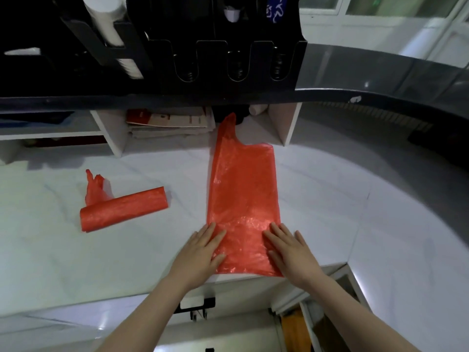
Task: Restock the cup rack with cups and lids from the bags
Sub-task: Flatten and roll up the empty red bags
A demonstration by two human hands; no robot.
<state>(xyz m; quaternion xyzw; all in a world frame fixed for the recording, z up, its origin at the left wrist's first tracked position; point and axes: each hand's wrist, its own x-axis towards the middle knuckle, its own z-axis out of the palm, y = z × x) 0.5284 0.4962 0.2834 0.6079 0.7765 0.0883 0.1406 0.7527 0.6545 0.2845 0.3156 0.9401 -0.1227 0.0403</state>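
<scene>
Both hands lie flat with straight, slightly spread fingers on the near end of a red bag (242, 189) spread on the white counter (330, 212): left hand (200, 252) on its left edge, right hand (289, 250) on its right. A rolled red bag (124, 209) lies further left. Beyond stands the black cup rack (203, 59), 1 stack of white cups (106, 21) at its left.
</scene>
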